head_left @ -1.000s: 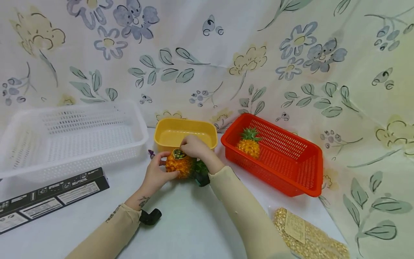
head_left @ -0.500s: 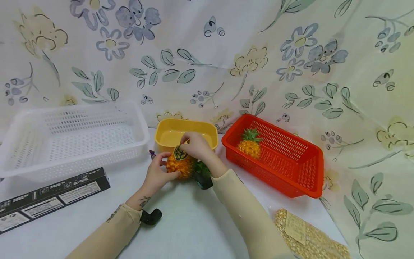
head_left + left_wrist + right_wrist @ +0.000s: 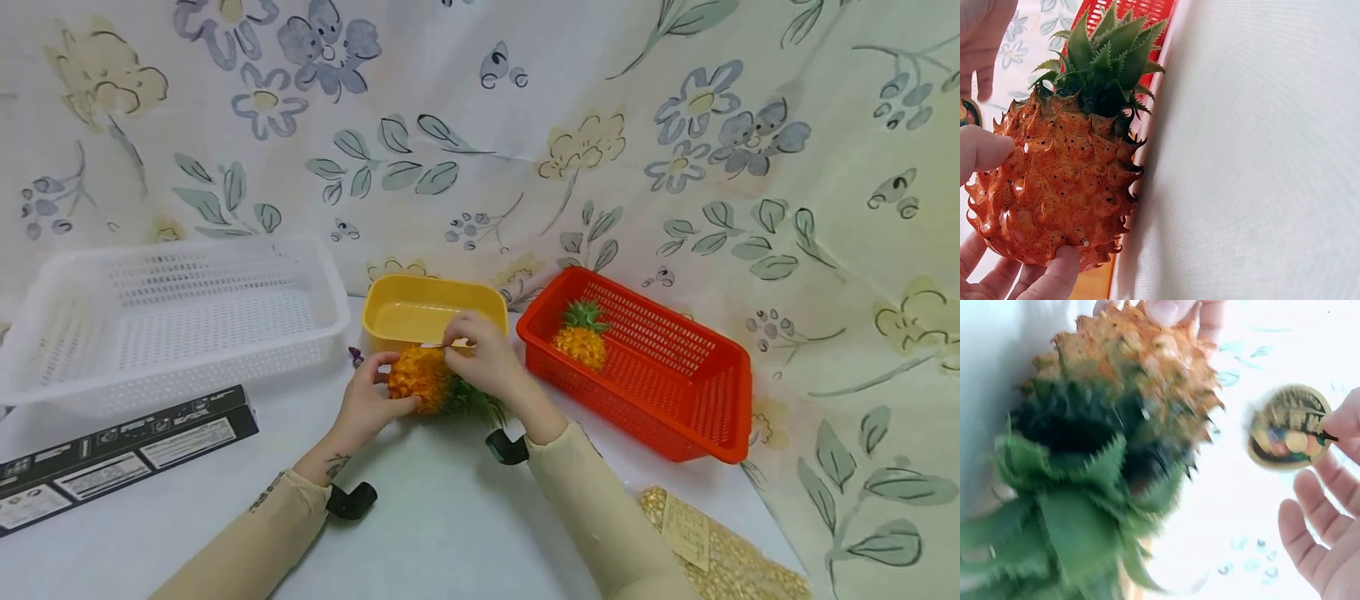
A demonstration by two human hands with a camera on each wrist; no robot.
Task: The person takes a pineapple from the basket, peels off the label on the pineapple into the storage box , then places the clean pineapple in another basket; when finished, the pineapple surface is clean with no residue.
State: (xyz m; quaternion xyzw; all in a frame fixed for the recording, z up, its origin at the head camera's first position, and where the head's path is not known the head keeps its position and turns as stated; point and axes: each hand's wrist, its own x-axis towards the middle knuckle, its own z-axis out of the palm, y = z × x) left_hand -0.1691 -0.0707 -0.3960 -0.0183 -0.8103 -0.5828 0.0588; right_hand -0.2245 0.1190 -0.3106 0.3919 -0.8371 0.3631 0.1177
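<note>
My left hand (image 3: 367, 396) holds a small orange pineapple (image 3: 420, 383) near the middle of the table, its fingers and thumb around the fruit's body. The pineapple lies on its side, and its green crown (image 3: 1079, 519) points right in the head view. Just beyond the crown, my right hand (image 3: 487, 358) pinches a round black-and-gold sticker (image 3: 1288, 428) between thumb and finger. The right wrist view shows the sticker apart from the fruit's skin. From the left wrist, the pineapple's spiny skin (image 3: 1060, 181) fills much of the view, with the sticker's edge (image 3: 969, 112) at far left.
A red basket (image 3: 637, 408) with a second pineapple (image 3: 581, 342) stands at right. Behind my hands sits a yellow tub (image 3: 397, 321); a white basket (image 3: 187, 367) and a long black box (image 3: 127, 454) are at left. A bag of yellow kernels (image 3: 727, 558) lies front right.
The sticker was on the pineapple a second ago, its edge lifting under my right fingers. It is now off the fruit, and my right hand has moved right with it. My left hand keeps its hold.
</note>
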